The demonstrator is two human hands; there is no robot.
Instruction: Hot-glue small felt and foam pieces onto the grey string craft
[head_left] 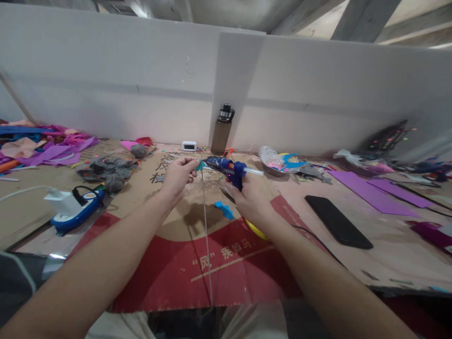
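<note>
My right hand [251, 197] is closed around a blue glue gun [229, 170] with a clear glue stick poking out of its back. The nozzle points left at a small teal piece [200, 165] that my left hand [177, 175] pinches between thumb and fingers. A thin wire or stick [206, 226] runs from that piece down toward me. A blue foam scrap [224, 210] lies on the cardboard [197, 263] just below my right hand, with a yellow item partly hidden under my wrist.
A black phone [337, 221] lies to the right. A brown bottle [222, 128] stands against the white wall. Purple sheets [374, 190] lie at right, scraps [45, 146] at far left, grey felt bits [109, 172] and a blue charger device [76, 212] at left.
</note>
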